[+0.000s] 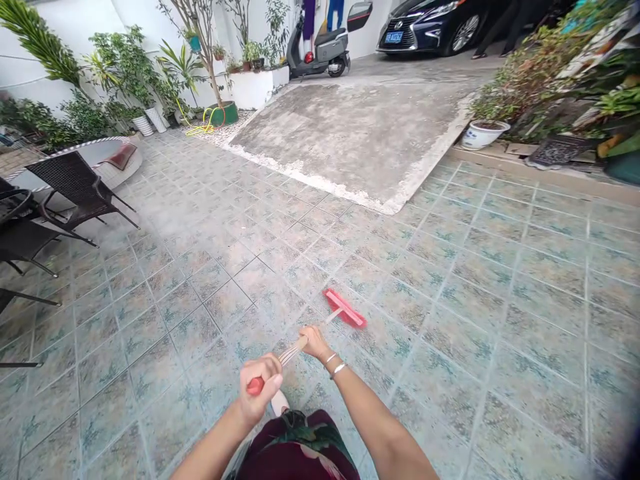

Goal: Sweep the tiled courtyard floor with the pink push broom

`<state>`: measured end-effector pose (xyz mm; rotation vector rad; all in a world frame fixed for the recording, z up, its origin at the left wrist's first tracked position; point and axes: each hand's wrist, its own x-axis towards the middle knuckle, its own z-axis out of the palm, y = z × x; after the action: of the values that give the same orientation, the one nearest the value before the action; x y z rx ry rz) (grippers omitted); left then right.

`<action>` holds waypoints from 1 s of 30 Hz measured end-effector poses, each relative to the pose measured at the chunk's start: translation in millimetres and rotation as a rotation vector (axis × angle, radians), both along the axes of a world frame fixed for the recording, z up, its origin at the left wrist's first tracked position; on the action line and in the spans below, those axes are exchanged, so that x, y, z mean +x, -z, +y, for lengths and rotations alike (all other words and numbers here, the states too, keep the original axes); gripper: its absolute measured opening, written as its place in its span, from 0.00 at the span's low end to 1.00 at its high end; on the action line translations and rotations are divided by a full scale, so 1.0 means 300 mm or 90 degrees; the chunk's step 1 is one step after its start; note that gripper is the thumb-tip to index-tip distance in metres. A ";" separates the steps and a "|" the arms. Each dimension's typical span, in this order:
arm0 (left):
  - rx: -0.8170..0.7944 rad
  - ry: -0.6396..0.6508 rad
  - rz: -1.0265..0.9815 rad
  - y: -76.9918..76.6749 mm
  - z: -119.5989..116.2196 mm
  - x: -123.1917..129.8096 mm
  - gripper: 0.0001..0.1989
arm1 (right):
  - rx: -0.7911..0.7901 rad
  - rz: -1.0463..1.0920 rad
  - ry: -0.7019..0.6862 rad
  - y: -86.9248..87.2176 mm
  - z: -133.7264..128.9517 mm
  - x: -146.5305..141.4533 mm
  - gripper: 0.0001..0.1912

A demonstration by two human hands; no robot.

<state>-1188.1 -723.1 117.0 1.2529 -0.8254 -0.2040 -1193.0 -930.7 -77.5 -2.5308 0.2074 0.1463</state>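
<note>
We hold the red broom with both hands. Our left hand grips the red top end tight. Our right hand grips lower down the stick. The brush sits on the tiled floor ahead. The tiles look clean near us; most of the yard is left.

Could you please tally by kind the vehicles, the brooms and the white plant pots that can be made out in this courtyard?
Vehicles: 2, a car and a scooter
Brooms: 1, the red broom, gripped by the left hand and right hand
White plant pots: 3
Total: 6
</note>
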 end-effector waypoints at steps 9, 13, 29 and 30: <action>0.047 -0.108 -0.015 -0.455 0.283 0.200 0.18 | 0.042 -0.017 -0.123 -0.240 0.400 0.279 0.07; 0.160 -0.140 -0.151 -0.670 0.173 0.242 0.15 | 0.206 -0.095 -0.293 -0.347 0.564 0.393 0.15; 0.043 0.006 0.111 -0.111 -0.825 0.607 0.21 | -0.027 0.039 -0.065 -0.043 -0.807 0.597 0.10; 0.033 0.017 0.143 -0.043 -0.899 0.600 0.22 | -0.043 0.045 -0.029 -0.019 -0.906 0.573 0.12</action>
<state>-1007.9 -992.7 129.9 1.2422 -0.6472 -0.3823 -1020.9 -1202.5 -72.0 -2.6005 0.1846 0.2502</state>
